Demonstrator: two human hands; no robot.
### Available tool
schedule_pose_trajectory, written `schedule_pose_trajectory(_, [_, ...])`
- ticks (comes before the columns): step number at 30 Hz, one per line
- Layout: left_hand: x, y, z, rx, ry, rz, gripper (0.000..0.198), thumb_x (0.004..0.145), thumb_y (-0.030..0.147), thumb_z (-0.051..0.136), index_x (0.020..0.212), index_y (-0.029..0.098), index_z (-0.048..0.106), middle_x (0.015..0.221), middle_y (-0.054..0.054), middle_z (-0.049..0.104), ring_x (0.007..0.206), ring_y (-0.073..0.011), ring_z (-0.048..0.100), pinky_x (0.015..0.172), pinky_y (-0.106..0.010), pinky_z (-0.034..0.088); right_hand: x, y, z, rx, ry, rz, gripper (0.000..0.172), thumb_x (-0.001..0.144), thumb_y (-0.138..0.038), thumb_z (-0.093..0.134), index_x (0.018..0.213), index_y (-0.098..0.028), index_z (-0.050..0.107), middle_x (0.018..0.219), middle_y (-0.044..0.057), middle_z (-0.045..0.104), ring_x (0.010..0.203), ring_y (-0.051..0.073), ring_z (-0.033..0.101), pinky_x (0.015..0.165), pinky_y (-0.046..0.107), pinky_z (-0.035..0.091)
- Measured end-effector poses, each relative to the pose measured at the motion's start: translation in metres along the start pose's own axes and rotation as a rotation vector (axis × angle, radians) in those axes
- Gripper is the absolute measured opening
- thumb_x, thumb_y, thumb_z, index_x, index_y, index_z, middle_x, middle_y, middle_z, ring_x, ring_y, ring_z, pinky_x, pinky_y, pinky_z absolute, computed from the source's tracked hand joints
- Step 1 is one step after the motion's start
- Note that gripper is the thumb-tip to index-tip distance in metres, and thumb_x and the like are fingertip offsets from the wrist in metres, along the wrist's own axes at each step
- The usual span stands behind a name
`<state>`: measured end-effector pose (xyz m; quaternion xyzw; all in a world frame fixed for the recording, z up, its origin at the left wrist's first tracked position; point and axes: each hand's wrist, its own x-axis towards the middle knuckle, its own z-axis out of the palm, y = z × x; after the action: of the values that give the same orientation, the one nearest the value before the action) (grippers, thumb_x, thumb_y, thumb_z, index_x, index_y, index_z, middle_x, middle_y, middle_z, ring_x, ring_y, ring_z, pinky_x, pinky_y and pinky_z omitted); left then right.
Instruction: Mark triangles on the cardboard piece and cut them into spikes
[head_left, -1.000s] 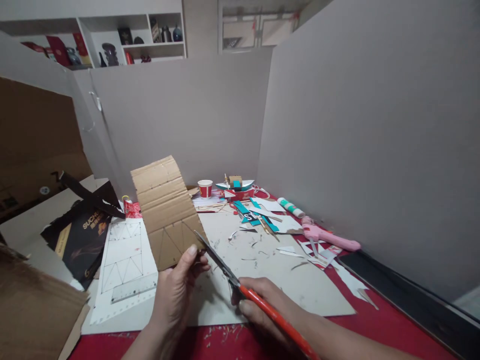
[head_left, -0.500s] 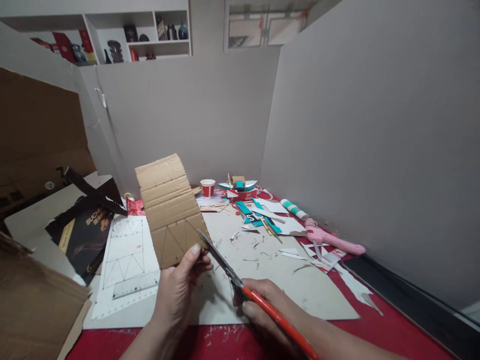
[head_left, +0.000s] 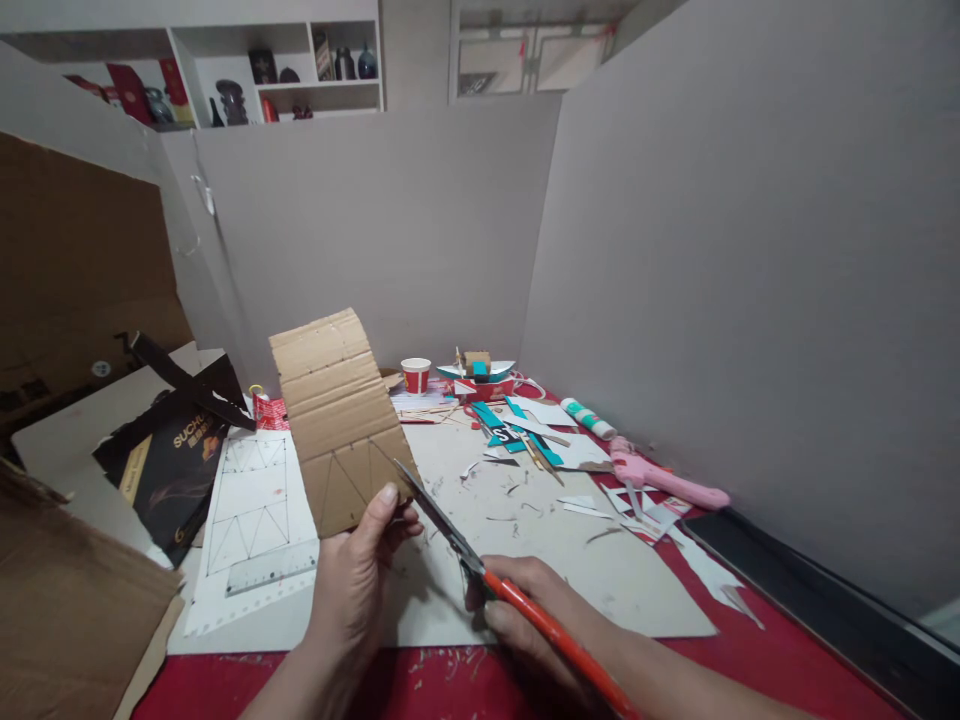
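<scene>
A creased piece of brown corrugated cardboard point(head_left: 337, 400) stands tilted up in front of me, with zigzag pencil lines on its lower part. My left hand point(head_left: 364, 565) grips its lower right corner, thumb on the face and fingers behind. In my right hand point(head_left: 525, 605) is a pair of scissors point(head_left: 450, 535) with red-orange handles. The blades point up and left, their tips over the right edge of the cardboard near the drawn lines. Left of my left hand lies a white sheet point(head_left: 251, 510) with similar drawn zigzags, and a clear ruler point(head_left: 270, 572) on it.
A pink glue gun point(head_left: 667, 475) and paper scraps point(head_left: 645, 510) lie on the right. Behind them are teal-and-white offcuts point(head_left: 517, 435), a paper cup point(head_left: 415, 376) and a small model boat point(head_left: 476, 370). A black printed box piece point(head_left: 169, 470) and brown cardboard point(head_left: 75, 590) stand left.
Almost nothing differs. The cardboard, my left thumb and the scissors have shifted only very slightly; both holds are the same.
</scene>
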<state>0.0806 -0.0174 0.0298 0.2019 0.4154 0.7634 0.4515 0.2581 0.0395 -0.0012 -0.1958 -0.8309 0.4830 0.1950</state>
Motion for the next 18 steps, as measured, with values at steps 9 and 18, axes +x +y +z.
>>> schedule_pose_trajectory(9, [0.001,0.0,0.0,-0.004,-0.017,-0.001,0.026,0.065,0.03,0.084,0.077,0.009,0.074,0.068,-0.003,0.07,0.062,-0.012,0.064,0.061,-0.023,0.055,-0.001,-0.002,0.0,0.049,-0.006,0.011,0.058,0.086,-0.074,0.036,0.07,-0.018,0.041,0.065,-0.004,0.031,0.059,0.011,0.027,0.052,0.024,0.027])
schedule_pose_trajectory(18, [0.001,0.0,0.0,-0.01,-0.007,-0.023,0.025,0.061,0.029,0.086,0.071,0.009,0.074,0.064,-0.003,0.07,0.059,-0.012,0.063,0.06,-0.023,0.055,-0.003,0.005,0.002,0.077,0.012,0.051,0.054,0.086,-0.071,0.044,0.07,-0.019,0.039,0.065,-0.004,0.029,0.058,0.01,0.027,0.051,0.023,0.026])
